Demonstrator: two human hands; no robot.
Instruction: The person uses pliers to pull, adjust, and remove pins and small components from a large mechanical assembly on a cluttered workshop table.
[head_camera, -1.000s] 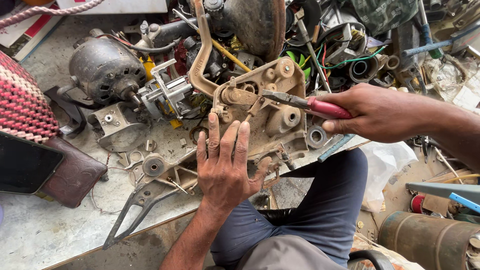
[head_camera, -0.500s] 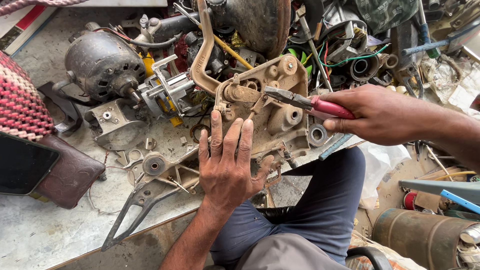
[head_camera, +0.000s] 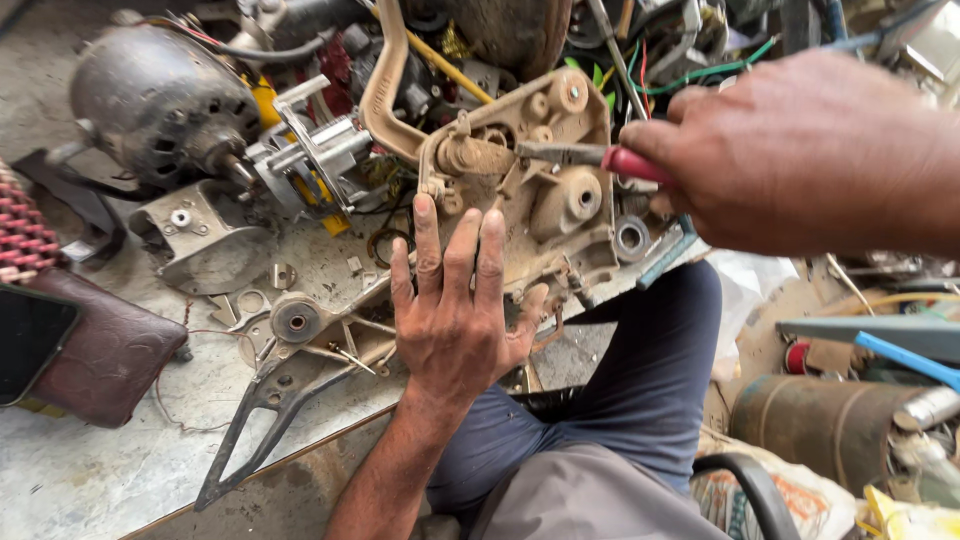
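Camera's leaned in a lot closer since a second ago, so everything fills more of the view. The right hand (head_camera: 800, 150) now sits higher and nearer the lens, looking way bigger, and its forearm no longer shows. The red-handled pliers (head_camera: 590, 157) are mostly swallowed by the fist, just a stub of red handle and the jaws showing, where the handle was plainer before. The grey motor (head_camera: 160, 100) slides up toward the top-left corner.
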